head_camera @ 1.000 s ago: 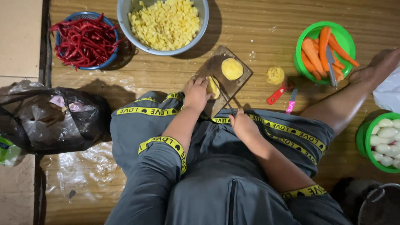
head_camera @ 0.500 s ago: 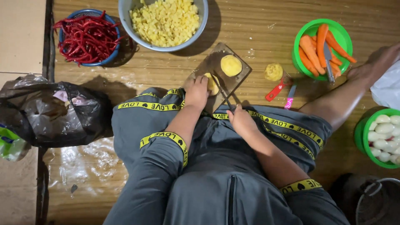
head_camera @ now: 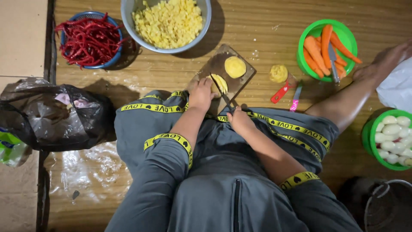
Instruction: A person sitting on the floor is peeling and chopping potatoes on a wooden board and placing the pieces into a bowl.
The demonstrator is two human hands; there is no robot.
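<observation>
Two hands slicing a yellow potato on a small wooden board set on the floor.

Nearest, the right hand is wrapping its fingers around the handle of a knife, the blade resting across the sliced potato, while the left hand is pressing curled fingers onto that potato's near side; the left fingertips are probably touching the slices, though the knuckles are hiding them. The cutting board is also carrying a whole peeled potato. Just right are lying a red peeler and a pink tool, beside a yellow piece. Farther off are sitting a green bowl of carrots, a grey bowl of diced potato, and a blue basket of red chillies. A black bag is slumping at left.
</observation>
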